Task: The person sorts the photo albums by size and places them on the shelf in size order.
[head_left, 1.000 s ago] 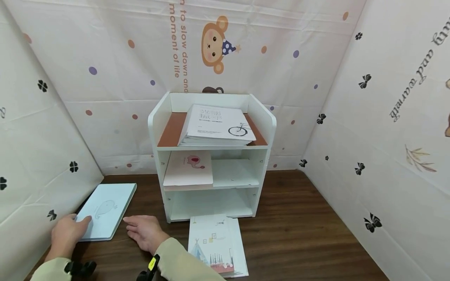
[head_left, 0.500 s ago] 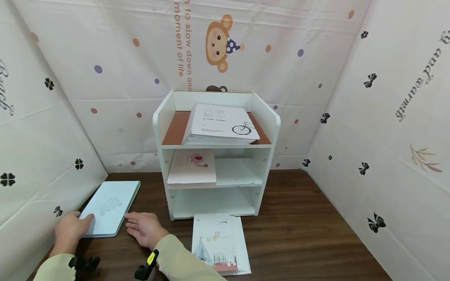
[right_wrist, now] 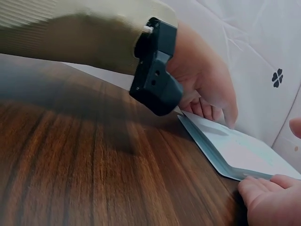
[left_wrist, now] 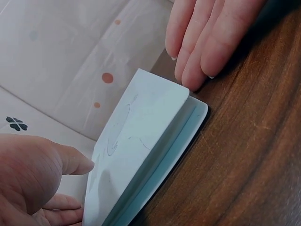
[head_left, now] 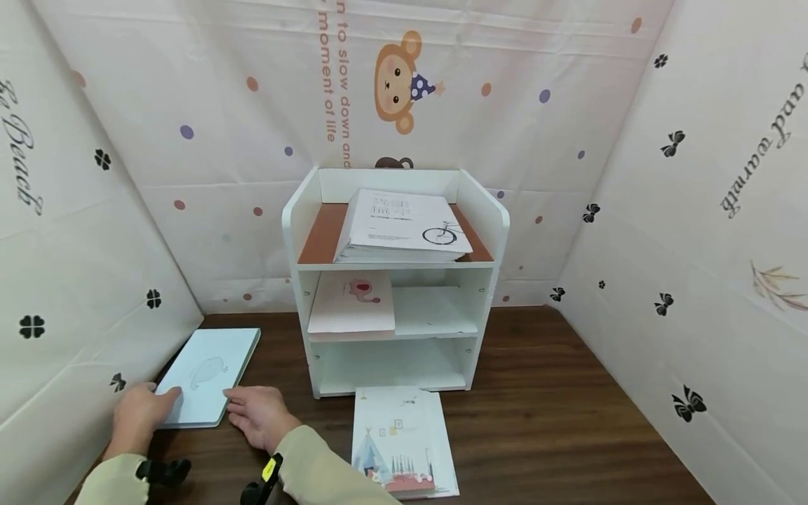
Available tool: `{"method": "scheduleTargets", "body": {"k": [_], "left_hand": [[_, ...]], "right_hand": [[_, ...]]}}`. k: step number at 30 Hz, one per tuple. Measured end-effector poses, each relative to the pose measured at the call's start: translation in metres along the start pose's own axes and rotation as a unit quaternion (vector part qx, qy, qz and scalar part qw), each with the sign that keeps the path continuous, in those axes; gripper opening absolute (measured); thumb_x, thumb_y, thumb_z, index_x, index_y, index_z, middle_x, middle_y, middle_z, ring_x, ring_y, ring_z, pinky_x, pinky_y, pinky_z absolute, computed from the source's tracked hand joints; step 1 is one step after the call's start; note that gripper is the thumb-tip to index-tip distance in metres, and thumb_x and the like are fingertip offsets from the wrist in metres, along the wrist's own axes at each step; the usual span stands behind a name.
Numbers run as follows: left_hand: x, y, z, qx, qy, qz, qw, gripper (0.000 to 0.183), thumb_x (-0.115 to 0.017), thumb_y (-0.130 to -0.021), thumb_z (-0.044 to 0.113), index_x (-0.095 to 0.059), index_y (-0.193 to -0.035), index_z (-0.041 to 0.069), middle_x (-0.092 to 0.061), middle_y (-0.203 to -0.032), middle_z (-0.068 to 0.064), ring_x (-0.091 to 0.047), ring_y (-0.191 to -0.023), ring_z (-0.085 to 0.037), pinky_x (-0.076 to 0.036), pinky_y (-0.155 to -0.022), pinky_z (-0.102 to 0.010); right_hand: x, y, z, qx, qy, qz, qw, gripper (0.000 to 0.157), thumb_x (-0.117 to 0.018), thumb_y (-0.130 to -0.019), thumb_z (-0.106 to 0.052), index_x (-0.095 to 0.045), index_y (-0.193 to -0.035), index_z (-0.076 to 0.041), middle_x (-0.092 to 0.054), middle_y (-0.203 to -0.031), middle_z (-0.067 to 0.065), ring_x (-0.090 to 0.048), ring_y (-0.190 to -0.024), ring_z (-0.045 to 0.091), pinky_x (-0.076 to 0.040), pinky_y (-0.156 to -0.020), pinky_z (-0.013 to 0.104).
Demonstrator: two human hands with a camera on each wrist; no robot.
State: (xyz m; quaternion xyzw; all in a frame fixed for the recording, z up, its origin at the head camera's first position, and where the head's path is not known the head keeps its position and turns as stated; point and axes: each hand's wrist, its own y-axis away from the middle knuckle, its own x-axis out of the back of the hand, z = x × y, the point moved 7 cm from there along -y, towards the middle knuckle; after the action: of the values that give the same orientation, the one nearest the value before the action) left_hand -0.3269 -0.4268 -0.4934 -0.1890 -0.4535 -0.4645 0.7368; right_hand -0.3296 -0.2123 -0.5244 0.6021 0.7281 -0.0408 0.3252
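A pale blue notebook (head_left: 211,372) with a faint outline drawing on its cover lies flat at the left of the table. In the left wrist view a second cover edge shows below the top one. My left hand (head_left: 137,417) is at its left side, with the thumb over the cover edge and the fingers along the side. On the opposite side my right hand (head_left: 261,417) has its fingers extended, fingertips right at the notebook's right edge. Both palms face inward with the notebook between them. In the right wrist view the left thumb (right_wrist: 230,117) comes down on the cover.
A white three-tier shelf (head_left: 394,265) stands at the back middle, with a stack of white booklets (head_left: 404,224) on top and a pink elephant notebook (head_left: 353,305) on the middle tier. Printed booklets (head_left: 394,449) lie before it. A printed cloth wall (head_left: 69,231) borders the left side.
My right hand has moved slightly left, up to the notebook's right edge. The left hand and the notebook hold nearly the same place; the head view has shifted a little left.
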Motion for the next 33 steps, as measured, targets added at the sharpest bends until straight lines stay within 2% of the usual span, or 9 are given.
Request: {"method": "scheduleTargets", "body": {"k": [8,15,22,27,33], "left_hand": [[-0.004,-0.003,-0.001,-0.002,0.009,0.004,1.0,0.068,-0.055,-0.097,0.027,-0.038,-0.136,-0.027,-0.036,-0.142,-0.047,-0.041,-0.128,-0.06,-0.041,-0.108,-0.064],[0.001,0.001,0.001,-0.006,0.011,0.01,0.9999,0.068,-0.054,-0.098,0.026,-0.037,-0.136,-0.027,-0.036,-0.142,-0.047,-0.041,-0.128,-0.06,-0.04,-0.109,-0.064],[0.006,0.002,0.001,-0.016,0.02,0.002,0.9997,0.069,-0.054,-0.098,0.026,-0.035,-0.137,-0.028,-0.035,-0.141,-0.049,-0.04,-0.129,-0.061,-0.04,-0.109,-0.065],[0.005,-0.002,-0.003,-0.003,0.043,-0.004,0.999,0.07,-0.055,-0.1,0.025,-0.032,-0.142,-0.025,-0.031,-0.145,-0.048,-0.036,-0.133,-0.061,-0.038,-0.111,-0.066],[0.006,-0.001,-0.007,0.01,0.073,0.011,0.9973,0.066,-0.056,-0.098,0.021,-0.034,-0.143,-0.023,-0.031,-0.147,-0.047,-0.035,-0.135,-0.059,-0.036,-0.113,-0.065]], "right_hand": [[-0.003,0.003,-0.001,0.013,0.014,0.012,1.0,0.028,-0.073,-0.086,0.002,-0.067,-0.112,0.01,-0.071,-0.117,0.025,-0.064,-0.121,0.042,-0.05,-0.107,0.056],[-0.006,0.003,-0.001,0.013,0.017,0.009,1.0,0.027,-0.073,-0.085,0.004,-0.066,-0.11,0.01,-0.071,-0.117,0.025,-0.064,-0.121,0.043,-0.051,-0.107,0.057],[-0.007,0.003,-0.001,0.014,0.025,0.009,1.0,0.027,-0.074,-0.085,0.004,-0.066,-0.109,0.009,-0.072,-0.115,0.023,-0.064,-0.12,0.043,-0.052,-0.105,0.056],[-0.006,0.003,-0.001,0.014,0.034,0.015,0.999,0.023,-0.076,-0.083,0.005,-0.067,-0.104,0.007,-0.073,-0.109,0.02,-0.067,-0.117,0.039,-0.056,-0.101,0.051],[-0.005,0.003,0.0,0.014,0.067,0.023,0.997,0.019,-0.077,-0.082,0.006,-0.066,-0.097,0.003,-0.072,-0.099,0.016,-0.07,-0.105,0.03,-0.059,-0.096,0.045]]}}
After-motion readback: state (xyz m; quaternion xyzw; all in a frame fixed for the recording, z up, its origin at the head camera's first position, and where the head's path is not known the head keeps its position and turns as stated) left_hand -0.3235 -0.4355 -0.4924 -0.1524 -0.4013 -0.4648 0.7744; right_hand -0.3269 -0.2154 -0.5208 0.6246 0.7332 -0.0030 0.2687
